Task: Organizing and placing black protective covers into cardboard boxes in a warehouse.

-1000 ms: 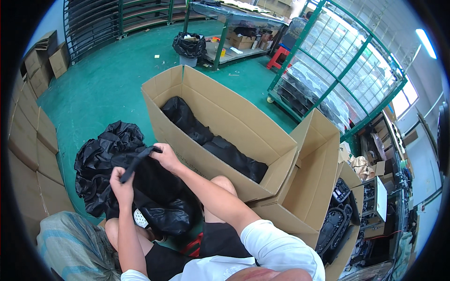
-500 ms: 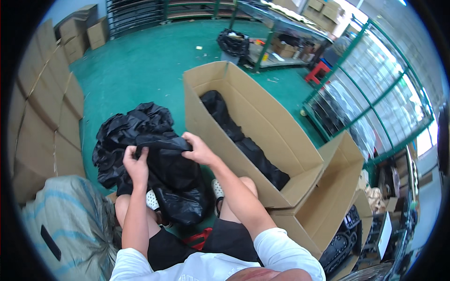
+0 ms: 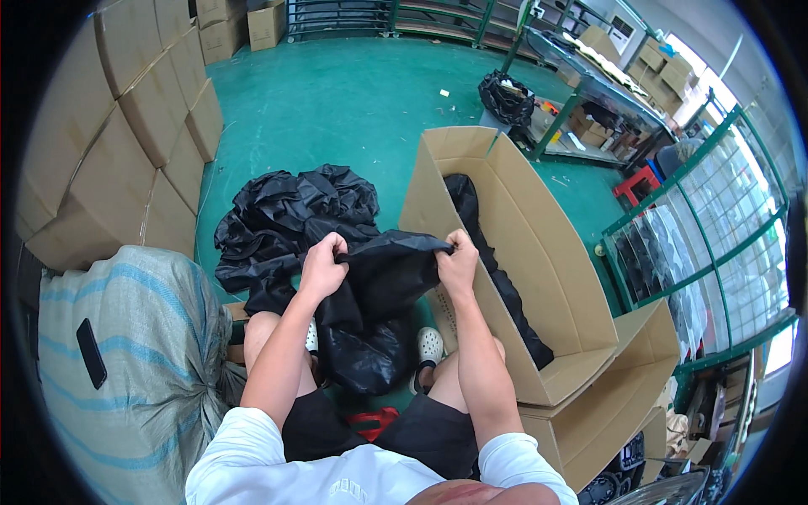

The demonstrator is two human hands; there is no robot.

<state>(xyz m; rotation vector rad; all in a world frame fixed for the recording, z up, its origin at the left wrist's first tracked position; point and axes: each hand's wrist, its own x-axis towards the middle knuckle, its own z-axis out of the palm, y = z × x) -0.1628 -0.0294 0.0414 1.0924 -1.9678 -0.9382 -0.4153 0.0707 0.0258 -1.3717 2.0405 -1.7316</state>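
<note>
A length of thin, slightly shiny black fabric [image 3: 391, 282] hangs between my two hands, its upper edge pulled nearly straight. My left hand [image 3: 324, 265] pinches one end of that edge with thumb and fingers. My right hand [image 3: 457, 263] is closed on the other end, close to the side of the long open cardboard box [image 3: 539, 244]. The fabric's lower part bunches on the floor between my feet. Beyond my left hand it meets a crumpled black heap [image 3: 295, 202]; whether both are one piece I cannot tell. Folded black material [image 3: 497, 269] lies inside the box.
A wrapped woven sack [image 3: 126, 337] with a phone [image 3: 91, 353] on it stands at my left, before stacked cartons [image 3: 135, 126]. Another open carton [image 3: 619, 387] is at the right, near a green wire rack [image 3: 715, 244]. A bagged bin [image 3: 505, 99] stands beyond the box.
My hands have moved apart, stretching the fabric's edge between them; before, they were closer together over it. The whole view has shifted, so the surroundings appear farther right.
</note>
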